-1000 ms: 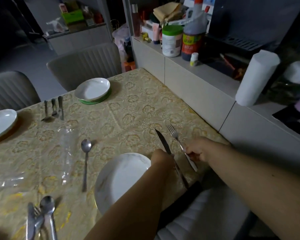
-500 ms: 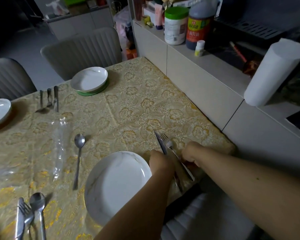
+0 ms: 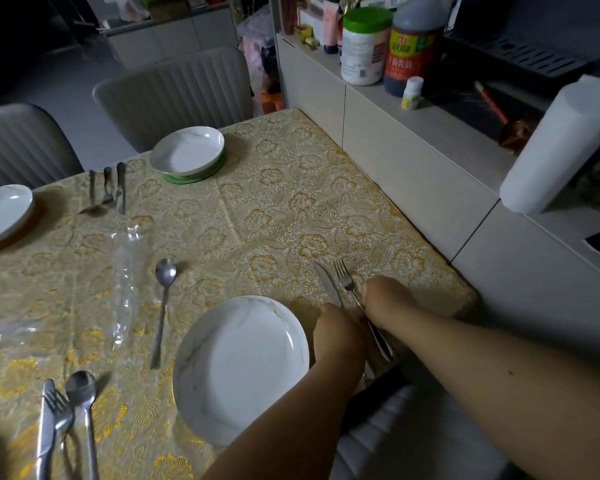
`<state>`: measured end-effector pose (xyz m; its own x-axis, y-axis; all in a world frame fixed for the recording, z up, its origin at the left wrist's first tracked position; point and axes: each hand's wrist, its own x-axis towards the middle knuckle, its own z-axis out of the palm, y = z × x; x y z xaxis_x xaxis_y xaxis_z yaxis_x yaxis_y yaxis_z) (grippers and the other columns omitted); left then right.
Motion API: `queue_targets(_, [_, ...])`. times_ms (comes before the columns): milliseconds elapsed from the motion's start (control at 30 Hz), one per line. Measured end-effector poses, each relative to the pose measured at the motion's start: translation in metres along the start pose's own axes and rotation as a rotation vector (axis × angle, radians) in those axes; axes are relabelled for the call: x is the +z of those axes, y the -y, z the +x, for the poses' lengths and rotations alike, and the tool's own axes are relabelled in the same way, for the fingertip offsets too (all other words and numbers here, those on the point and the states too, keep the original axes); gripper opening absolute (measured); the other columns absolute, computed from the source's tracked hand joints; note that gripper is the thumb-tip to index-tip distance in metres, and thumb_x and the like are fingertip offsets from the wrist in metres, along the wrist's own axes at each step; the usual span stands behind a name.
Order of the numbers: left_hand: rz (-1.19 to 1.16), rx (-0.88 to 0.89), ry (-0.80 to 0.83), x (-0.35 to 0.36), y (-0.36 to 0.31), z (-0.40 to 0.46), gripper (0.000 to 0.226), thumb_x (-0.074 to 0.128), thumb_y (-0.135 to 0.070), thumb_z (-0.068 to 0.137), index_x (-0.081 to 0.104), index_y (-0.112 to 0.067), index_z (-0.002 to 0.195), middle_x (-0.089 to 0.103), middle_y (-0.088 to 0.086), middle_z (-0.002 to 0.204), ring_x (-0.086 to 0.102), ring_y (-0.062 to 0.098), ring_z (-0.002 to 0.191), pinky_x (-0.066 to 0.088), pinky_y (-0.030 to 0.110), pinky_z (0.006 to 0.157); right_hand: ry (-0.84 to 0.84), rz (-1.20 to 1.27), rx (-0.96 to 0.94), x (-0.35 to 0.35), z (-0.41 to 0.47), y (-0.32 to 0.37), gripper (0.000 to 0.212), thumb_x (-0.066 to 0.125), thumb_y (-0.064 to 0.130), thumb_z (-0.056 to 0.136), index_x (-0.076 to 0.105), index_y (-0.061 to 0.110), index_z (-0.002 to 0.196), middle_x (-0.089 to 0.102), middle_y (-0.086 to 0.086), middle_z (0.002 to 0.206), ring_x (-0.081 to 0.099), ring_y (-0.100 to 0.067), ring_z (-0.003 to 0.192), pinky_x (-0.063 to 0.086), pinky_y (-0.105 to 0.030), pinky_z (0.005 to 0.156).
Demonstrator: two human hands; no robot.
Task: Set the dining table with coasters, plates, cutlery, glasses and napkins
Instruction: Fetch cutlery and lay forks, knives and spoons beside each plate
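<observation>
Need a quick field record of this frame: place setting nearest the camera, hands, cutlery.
plate: near plate, white, on the tablecloth
spoon: lies left of the plate, untouched
knife: right of the plate, at the left hand
fork: beside the knife, at the right hand
grip: fingers hidden on both hands, contact unclear
far plate: on a green coaster

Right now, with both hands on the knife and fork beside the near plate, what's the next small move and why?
Probably let go and lift both hands away. The knife under the left hand and the fork by the right hand already lie side by side, right of the plate.
</observation>
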<state>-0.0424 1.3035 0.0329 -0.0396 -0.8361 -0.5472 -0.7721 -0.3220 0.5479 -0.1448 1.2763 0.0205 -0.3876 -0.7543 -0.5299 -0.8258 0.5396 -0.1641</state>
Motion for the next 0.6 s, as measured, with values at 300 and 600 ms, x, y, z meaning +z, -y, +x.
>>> queue_targets(300, [-0.025, 0.100, -0.319, -0.066, 0.011, 0.009, 0.022, 0.045, -0.035, 0.098, 0.050, -0.014, 0.102, 0.065, 0.006, 0.099, 0.061, 0.026, 0.088, 0.042, 0.031, 0.067, -0.228, 0.105, -0.092, -0.023, -0.010, 0.033, 0.021, 0.060, 0.030, 0.089, 0.063, 0.011, 0.096, 0.064, -0.011, 0.097, 0.062, -0.030, 0.092, 0.043, -0.027, 0.068])
queue_targets(600, [0.104, -0.240, -0.559, -0.193, 0.145, 0.063, 0.025, 0.054, -0.022, 0.093, 0.057, -0.008, 0.113, 0.063, 0.014, 0.114, 0.059, 0.034, 0.109, 0.048, 0.039, 0.085, -0.233, 0.256, -0.250, -0.005, -0.032, 0.114, 0.012, 0.053, 0.026, 0.090, 0.053, 0.017, 0.082, 0.060, -0.006, 0.087, 0.057, -0.028, 0.087, 0.038, -0.027, 0.066])
